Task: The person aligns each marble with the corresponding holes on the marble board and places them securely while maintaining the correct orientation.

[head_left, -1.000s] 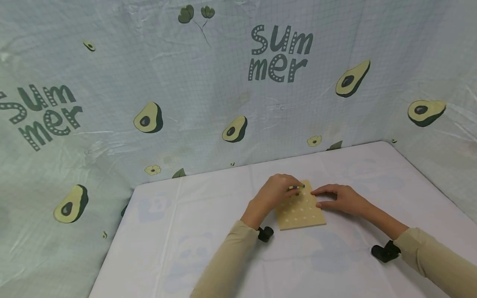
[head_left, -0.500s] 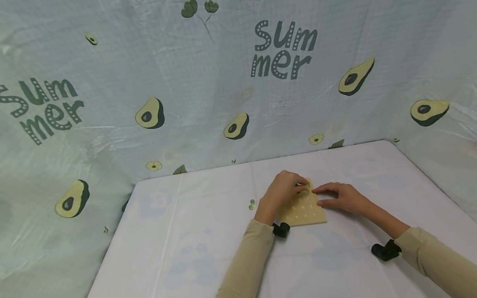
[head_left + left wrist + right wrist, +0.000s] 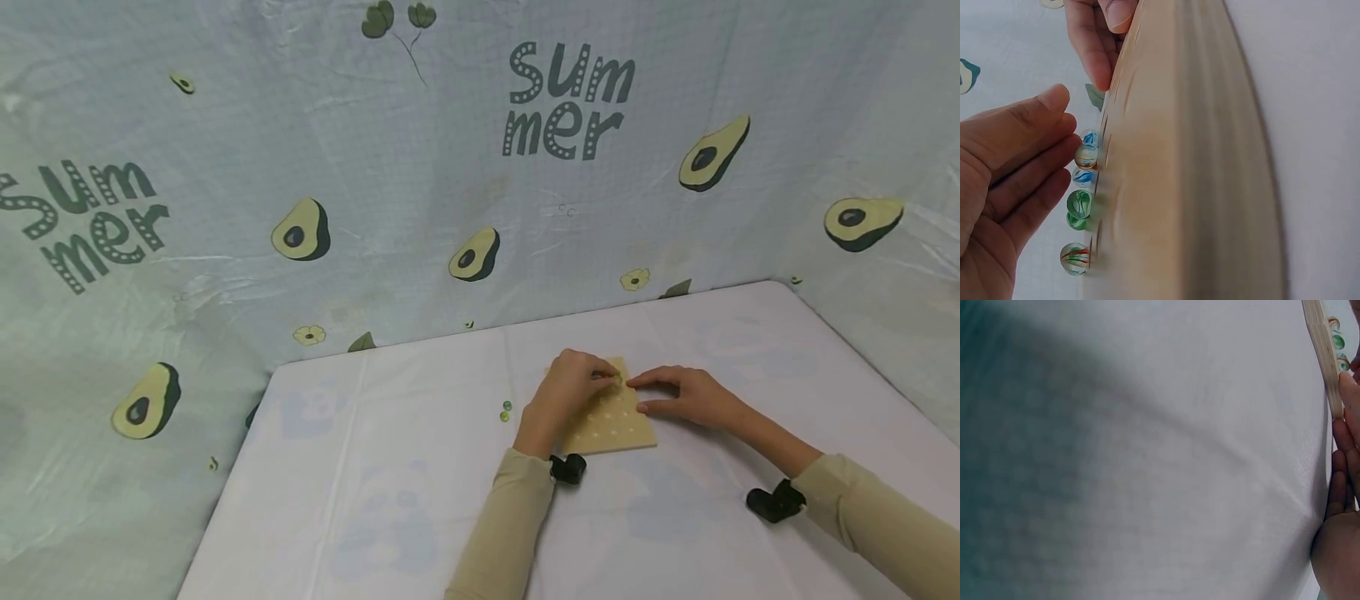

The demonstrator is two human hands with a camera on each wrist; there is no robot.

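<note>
My left hand [image 3: 564, 392] reaches over a light wooden board [image 3: 618, 429] with rows of small hollows. Its thumb and fingertips close at a yellowish marble [image 3: 618, 378] near the board's right edge. From the left wrist, the fingers [image 3: 1035, 181] lie beside a row of glass marbles [image 3: 1079, 204], some with blue, green and red swirls; the contact at the thumb tip is partly hidden. My right hand [image 3: 692, 402] rests at the board's right edge, thumb and index finger spread and touching its side. In the right wrist view the board [image 3: 1327, 369] shows edge-on beside those fingers.
Two small greenish marbles [image 3: 505, 416] lie on the white tablecloth [image 3: 420, 433] left of the board. An avocado-print curtain [image 3: 390, 200] hangs behind and beside the table. A black camera [image 3: 567, 469] is on the left wrist, another black camera [image 3: 776, 502] on the right.
My left hand has moved right along the board, its fingertips now nearer the right edge. The two loose marbles have come into view beside the left wrist. My right hand stays at the edge.
</note>
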